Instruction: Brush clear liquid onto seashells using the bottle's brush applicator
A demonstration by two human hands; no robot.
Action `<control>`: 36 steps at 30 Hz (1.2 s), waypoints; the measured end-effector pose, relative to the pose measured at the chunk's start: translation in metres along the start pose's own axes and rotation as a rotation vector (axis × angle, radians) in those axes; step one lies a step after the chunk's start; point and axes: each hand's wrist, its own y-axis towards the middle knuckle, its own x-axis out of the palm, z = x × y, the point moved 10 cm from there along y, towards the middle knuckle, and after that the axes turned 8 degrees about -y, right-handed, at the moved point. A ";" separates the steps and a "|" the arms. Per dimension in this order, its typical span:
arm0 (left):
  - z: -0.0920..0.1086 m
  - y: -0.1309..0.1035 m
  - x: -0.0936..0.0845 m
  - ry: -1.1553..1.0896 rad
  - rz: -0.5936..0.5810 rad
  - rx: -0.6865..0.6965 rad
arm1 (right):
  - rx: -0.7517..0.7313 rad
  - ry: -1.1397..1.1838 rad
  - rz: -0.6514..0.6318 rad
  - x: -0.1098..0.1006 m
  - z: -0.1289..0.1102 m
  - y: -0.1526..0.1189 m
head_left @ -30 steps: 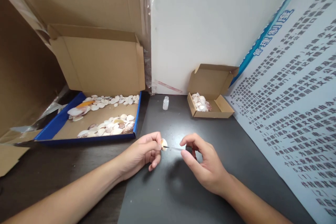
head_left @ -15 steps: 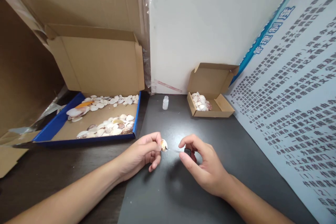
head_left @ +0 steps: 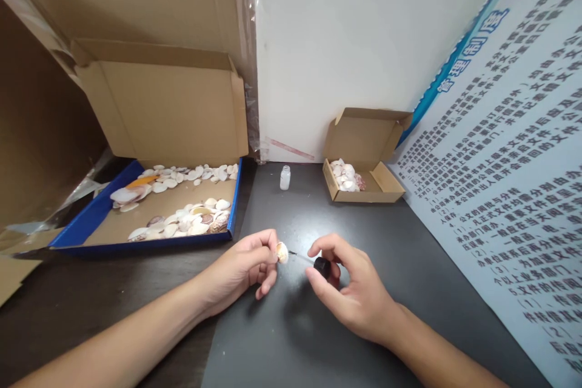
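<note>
My left hand [head_left: 252,262] pinches a small white and orange-brown seashell [head_left: 282,253] between thumb and fingertips, above the dark mat. In my right hand [head_left: 350,285] is a brush applicator [head_left: 322,267] with a black cap, gripped at the cap by the fingers. Its thin stem points left, and the dark tip ends just right of the shell, with a small gap between them. Farther back on the mat stands a small clear bottle [head_left: 285,178] without a cap, whitish inside.
At left sits a blue-sided cardboard box [head_left: 236,203], lid raised, holding many seashells [head_left: 182,221]. A smaller brown box [head_left: 368,196] with more shells [head_left: 345,177] is at back right. A white wall panel [head_left: 336,60] and a printed poster [head_left: 500,194] bound the mat.
The brush tip has come away from the shell, leaving a small gap. The black cap has turned within my right hand's fingers. The whole view has shifted slightly.
</note>
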 end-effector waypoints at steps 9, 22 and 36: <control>0.001 -0.001 0.002 0.025 0.009 0.002 | 0.021 0.089 -0.067 0.006 0.004 0.000; 0.001 -0.001 0.002 0.020 -0.004 0.003 | 0.022 0.052 -0.039 0.003 0.002 0.001; 0.000 -0.001 0.002 0.018 -0.016 0.001 | -0.005 0.033 -0.116 0.008 -0.002 0.000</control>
